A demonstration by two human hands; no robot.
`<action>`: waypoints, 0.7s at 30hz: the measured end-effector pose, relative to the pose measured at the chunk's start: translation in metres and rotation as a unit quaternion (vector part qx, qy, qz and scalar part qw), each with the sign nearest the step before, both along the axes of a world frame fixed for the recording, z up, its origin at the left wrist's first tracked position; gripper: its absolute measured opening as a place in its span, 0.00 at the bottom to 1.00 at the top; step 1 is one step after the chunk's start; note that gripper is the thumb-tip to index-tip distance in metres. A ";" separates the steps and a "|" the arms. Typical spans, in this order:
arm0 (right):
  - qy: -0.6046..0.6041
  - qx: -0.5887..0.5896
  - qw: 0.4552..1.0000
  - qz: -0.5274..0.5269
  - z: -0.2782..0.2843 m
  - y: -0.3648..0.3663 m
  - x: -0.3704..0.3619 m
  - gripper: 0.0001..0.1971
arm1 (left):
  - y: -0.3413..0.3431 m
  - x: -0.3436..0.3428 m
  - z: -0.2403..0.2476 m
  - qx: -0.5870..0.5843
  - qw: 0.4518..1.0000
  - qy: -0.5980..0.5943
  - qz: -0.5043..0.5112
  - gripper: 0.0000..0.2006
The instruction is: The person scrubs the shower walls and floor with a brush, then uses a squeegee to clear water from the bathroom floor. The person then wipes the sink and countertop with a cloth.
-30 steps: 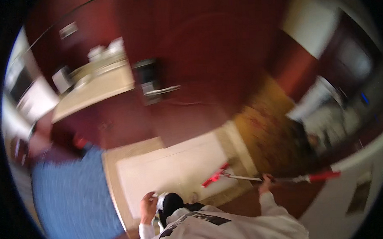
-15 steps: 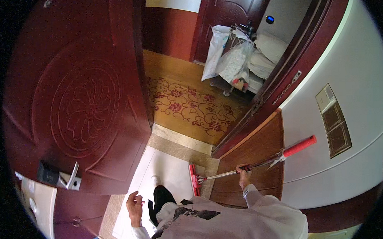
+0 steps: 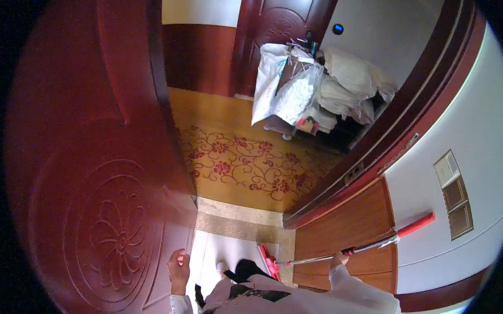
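The right hand (image 3: 338,259) has its fingers wrapped around the pole of a red mop (image 3: 310,260), whose head lies on the pale floor (image 3: 232,243) near the threshold (image 3: 242,211). The left hand (image 3: 179,273) is beside the red door (image 3: 112,134), fingers loosely curled, contents unclear. Between door edge and frame (image 3: 368,158), the doorway opens onto patterned carpet (image 3: 238,163), with bags (image 3: 299,94) beyond.

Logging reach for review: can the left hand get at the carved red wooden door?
Likely yes: the left hand appears close to the carved red wooden door, with nothing visible between.
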State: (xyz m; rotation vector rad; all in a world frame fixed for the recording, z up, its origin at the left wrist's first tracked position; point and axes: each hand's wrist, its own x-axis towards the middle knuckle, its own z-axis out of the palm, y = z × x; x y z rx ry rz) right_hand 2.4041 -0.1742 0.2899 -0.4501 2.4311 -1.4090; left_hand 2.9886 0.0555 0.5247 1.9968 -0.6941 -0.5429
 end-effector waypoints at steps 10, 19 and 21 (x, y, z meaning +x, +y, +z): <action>-0.217 0.047 0.975 -0.022 0.082 0.008 0.043 0.12 | -0.111 0.047 -0.019 0.005 0.995 0.013 -0.098 0.12; -0.020 0.029 0.986 -0.166 0.030 -0.033 0.085 0.12 | -0.289 0.085 -0.026 0.019 0.988 -0.038 -0.150 0.14; -0.106 0.067 0.987 -0.100 0.035 -0.053 0.107 0.12 | -0.340 0.090 -0.035 0.004 0.976 -0.084 -0.202 0.14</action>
